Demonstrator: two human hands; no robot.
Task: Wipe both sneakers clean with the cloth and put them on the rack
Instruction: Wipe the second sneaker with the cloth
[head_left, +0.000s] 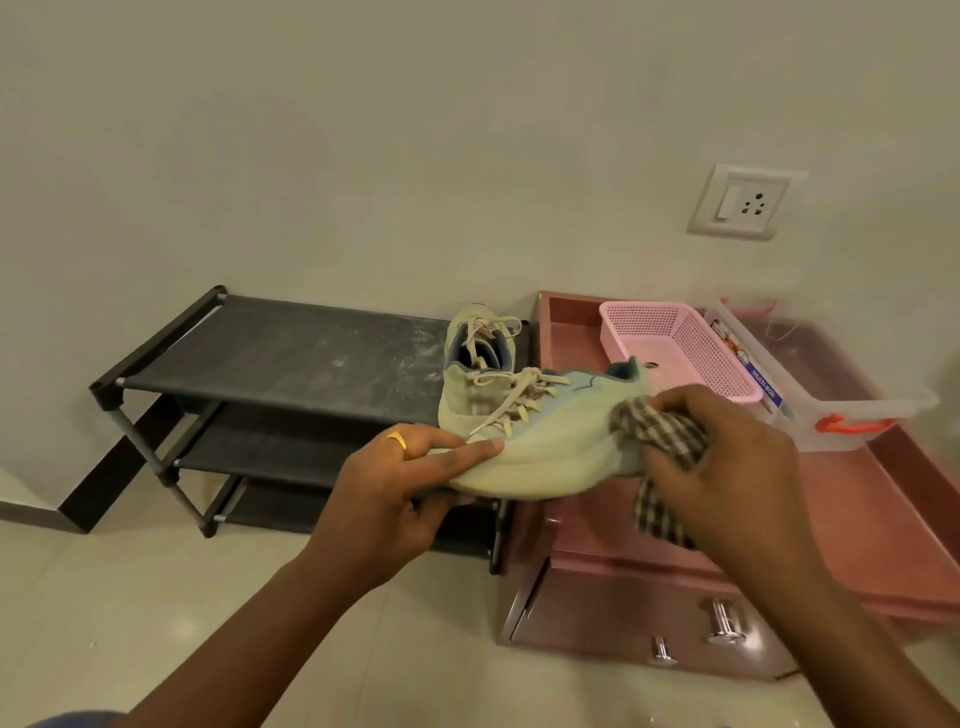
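pale wall and glossy tiled floor (130, 597) closed off a low corner. at the middle, one pale green sneaker (545, 447) was held in the air between the two hands, in front of the rack's right end. the left hand (395, 499) gripped its toe end, fingers curled beneath and the forefinger laid along the upper. the right hand (727, 457) clutched the checked cloth (660, 431), bunched and pressed against the heel end, a tail of it hanging below. two sneakers in all: the second sneaker (480, 338) stood on the top shelf of the black rack (280, 353), at its right end, just behind the held one. one cloth, and one rack of three shelves. right of the rack stood a pink cabinet (857, 519), carrying one pink basket (675, 343) and one clear box (831, 410) with an orange handle. one wall socket (740, 202) sat above.
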